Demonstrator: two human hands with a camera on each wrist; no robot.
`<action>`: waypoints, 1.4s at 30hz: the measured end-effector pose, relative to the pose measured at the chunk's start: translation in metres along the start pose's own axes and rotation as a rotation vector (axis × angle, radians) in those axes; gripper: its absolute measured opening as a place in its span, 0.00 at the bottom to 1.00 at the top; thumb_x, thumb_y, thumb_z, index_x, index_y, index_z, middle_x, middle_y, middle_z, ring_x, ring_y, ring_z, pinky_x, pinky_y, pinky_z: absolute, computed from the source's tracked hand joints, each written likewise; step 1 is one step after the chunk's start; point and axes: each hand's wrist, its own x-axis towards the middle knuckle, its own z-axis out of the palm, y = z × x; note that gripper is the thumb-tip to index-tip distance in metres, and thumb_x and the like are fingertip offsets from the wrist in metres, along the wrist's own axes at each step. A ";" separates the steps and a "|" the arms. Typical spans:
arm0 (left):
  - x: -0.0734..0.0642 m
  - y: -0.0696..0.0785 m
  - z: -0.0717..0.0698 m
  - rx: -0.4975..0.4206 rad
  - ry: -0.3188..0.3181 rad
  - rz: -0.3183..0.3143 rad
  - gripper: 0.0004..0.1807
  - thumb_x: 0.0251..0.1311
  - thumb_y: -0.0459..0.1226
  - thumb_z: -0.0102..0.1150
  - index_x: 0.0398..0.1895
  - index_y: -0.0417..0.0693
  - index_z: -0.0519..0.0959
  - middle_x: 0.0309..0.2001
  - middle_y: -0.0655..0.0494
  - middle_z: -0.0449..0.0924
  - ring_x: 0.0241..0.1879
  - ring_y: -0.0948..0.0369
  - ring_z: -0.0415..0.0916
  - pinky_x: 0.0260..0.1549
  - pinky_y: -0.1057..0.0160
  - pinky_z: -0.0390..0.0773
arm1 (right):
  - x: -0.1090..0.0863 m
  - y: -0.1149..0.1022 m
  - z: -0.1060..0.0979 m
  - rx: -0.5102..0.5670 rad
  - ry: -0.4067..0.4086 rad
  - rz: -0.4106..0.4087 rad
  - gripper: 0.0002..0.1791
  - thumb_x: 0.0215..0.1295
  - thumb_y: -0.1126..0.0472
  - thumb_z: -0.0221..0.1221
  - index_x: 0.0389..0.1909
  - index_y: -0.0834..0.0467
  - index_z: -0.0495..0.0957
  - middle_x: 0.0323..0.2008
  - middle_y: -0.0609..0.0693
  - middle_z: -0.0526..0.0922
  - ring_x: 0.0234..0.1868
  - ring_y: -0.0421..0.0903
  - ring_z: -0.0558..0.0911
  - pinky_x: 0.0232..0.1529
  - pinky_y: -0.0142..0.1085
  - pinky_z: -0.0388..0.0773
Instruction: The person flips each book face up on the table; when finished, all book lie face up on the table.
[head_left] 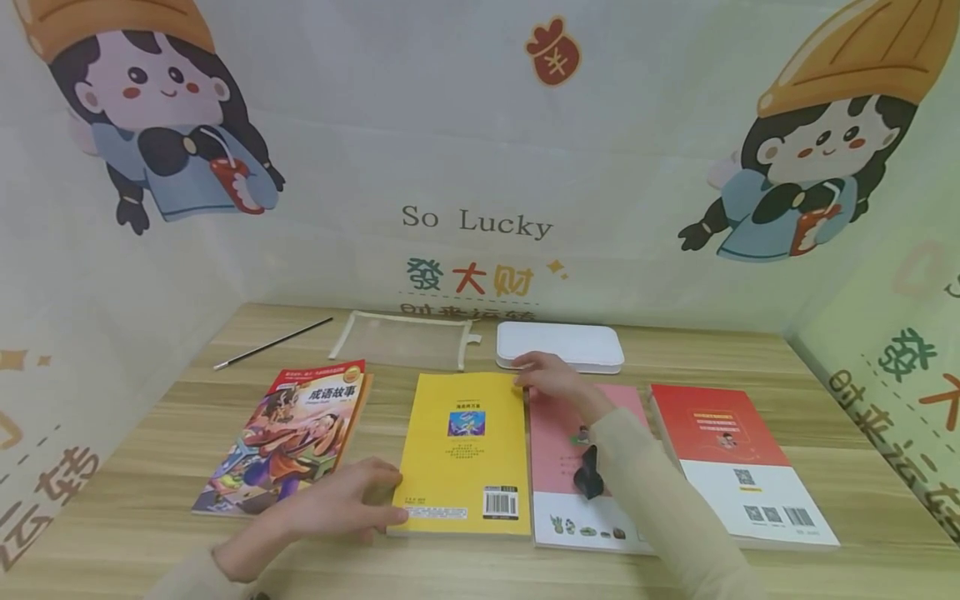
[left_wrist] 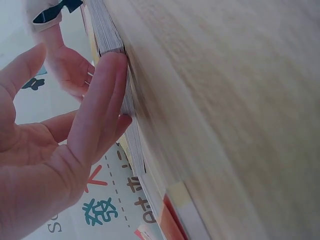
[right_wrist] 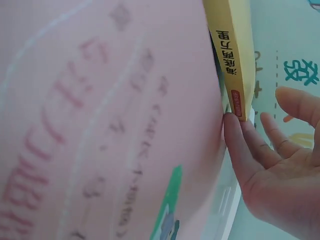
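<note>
A yellow book (head_left: 442, 467) lies back cover up, with a barcode at its lower right. My left hand (head_left: 341, 500) is at its lower left edge. In the left wrist view, the straight fingers (left_wrist: 95, 107) rest against the page edges. At the upper right corner is my right hand (head_left: 566, 387), and in the right wrist view its extended fingertips (right_wrist: 235, 132) touch the spine end of the yellow book (right_wrist: 232, 65). Beneath the right forearm lies a pink and white book (head_left: 555, 492), partly hidden by the sleeve and a black strap piece.
To the left is a colourful storybook (head_left: 292, 433) overlapping an orange-edged one. A red and white book (head_left: 742, 458) lies at the right. Behind are a black stick-like pen (head_left: 273, 342), a mesh pouch (head_left: 401, 340) and a white case (head_left: 558, 343). Printed cloth walls surround the table.
</note>
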 end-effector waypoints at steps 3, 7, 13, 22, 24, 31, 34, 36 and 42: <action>0.000 0.000 0.000 -0.001 -0.007 0.000 0.33 0.53 0.45 0.59 0.53 0.27 0.66 0.50 0.39 0.63 0.26 0.59 0.72 0.22 0.65 0.76 | -0.001 0.000 -0.003 0.105 -0.028 -0.011 0.24 0.56 0.68 0.53 0.55 0.68 0.63 0.48 0.63 0.72 0.41 0.50 0.75 0.44 0.40 0.72; 0.000 -0.001 -0.001 -0.022 -0.012 -0.009 0.33 0.53 0.45 0.59 0.53 0.27 0.65 0.50 0.40 0.63 0.27 0.59 0.73 0.23 0.64 0.76 | -0.003 0.000 -0.004 0.258 -0.048 -0.008 0.25 0.57 0.72 0.50 0.57 0.70 0.59 0.53 0.67 0.67 0.43 0.52 0.75 0.47 0.44 0.71; -0.001 -0.002 0.000 -0.062 -0.005 -0.023 0.35 0.52 0.45 0.60 0.54 0.26 0.64 0.51 0.39 0.63 0.29 0.58 0.73 0.23 0.63 0.77 | 0.005 0.007 -0.001 0.385 0.042 0.026 0.27 0.55 0.73 0.53 0.58 0.68 0.60 0.53 0.66 0.68 0.43 0.50 0.76 0.46 0.41 0.72; -0.001 -0.006 0.000 -0.108 0.000 -0.024 0.36 0.52 0.45 0.60 0.55 0.25 0.63 0.51 0.38 0.64 0.29 0.57 0.75 0.23 0.62 0.78 | 0.005 0.007 0.000 0.367 0.051 0.000 0.24 0.53 0.74 0.55 0.54 0.67 0.65 0.45 0.63 0.70 0.36 0.45 0.75 0.42 0.36 0.74; -0.001 -0.008 -0.001 -0.134 -0.001 -0.022 0.36 0.52 0.44 0.60 0.56 0.27 0.61 0.49 0.39 0.66 0.29 0.57 0.75 0.23 0.61 0.78 | 0.003 0.007 -0.001 0.375 0.043 -0.023 0.24 0.54 0.74 0.54 0.54 0.67 0.65 0.43 0.62 0.70 0.35 0.45 0.74 0.41 0.36 0.74; -0.002 -0.012 -0.005 -0.255 0.003 -0.006 0.46 0.53 0.41 0.59 0.66 0.36 0.40 0.56 0.32 0.58 0.30 0.53 0.75 0.24 0.56 0.78 | -0.002 0.007 -0.004 0.430 0.010 -0.151 0.23 0.55 0.74 0.53 0.53 0.71 0.62 0.43 0.59 0.69 0.36 0.44 0.73 0.43 0.37 0.73; -0.002 -0.013 -0.006 -0.278 -0.005 0.006 0.47 0.54 0.40 0.59 0.66 0.36 0.37 0.55 0.32 0.58 0.30 0.53 0.75 0.25 0.56 0.78 | -0.003 0.008 -0.004 0.489 0.010 -0.191 0.23 0.55 0.74 0.52 0.53 0.72 0.60 0.43 0.58 0.69 0.36 0.43 0.73 0.44 0.37 0.73; -0.002 -0.013 -0.007 -0.289 -0.012 0.017 0.47 0.54 0.39 0.58 0.66 0.36 0.37 0.54 0.32 0.59 0.31 0.52 0.75 0.27 0.56 0.78 | -0.004 0.009 -0.004 0.547 0.012 -0.200 0.22 0.55 0.76 0.51 0.52 0.73 0.59 0.43 0.56 0.69 0.36 0.43 0.73 0.43 0.36 0.73; -0.002 -0.012 -0.008 -0.250 -0.012 0.046 0.47 0.54 0.38 0.59 0.66 0.35 0.38 0.48 0.37 0.65 0.31 0.53 0.74 0.27 0.56 0.77 | -0.005 0.011 -0.004 0.638 0.032 -0.216 0.18 0.54 0.77 0.50 0.47 0.72 0.61 0.38 0.52 0.71 0.35 0.43 0.74 0.40 0.35 0.74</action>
